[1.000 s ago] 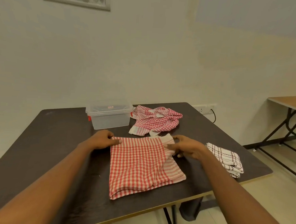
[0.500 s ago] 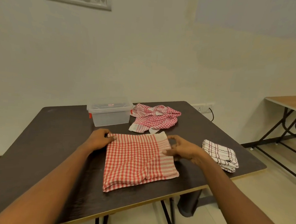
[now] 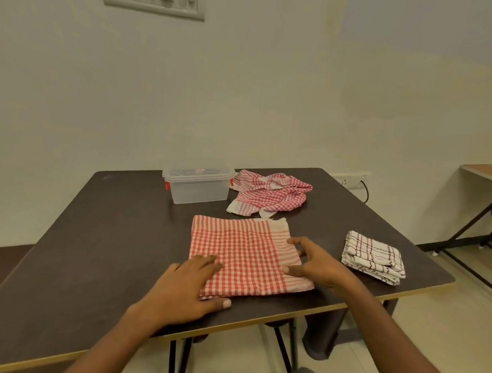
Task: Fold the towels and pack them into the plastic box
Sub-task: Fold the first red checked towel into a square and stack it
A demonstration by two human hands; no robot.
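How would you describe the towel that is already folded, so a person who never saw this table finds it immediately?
Start at the dark table and go to its right edge, beside the right hand. There lies the folded towel, a small neat stack. It alone is white with thin dark grid lines; the other two towels are red-checked.

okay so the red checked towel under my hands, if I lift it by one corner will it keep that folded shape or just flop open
Probably flop open. The red checked towel looks like thin woven cloth, lying flat in loose layers with nothing pinning the fold. The crumpled red towel behind it shows how limp this fabric looks. It is likely light, so the left hand and right hand could lift it together.
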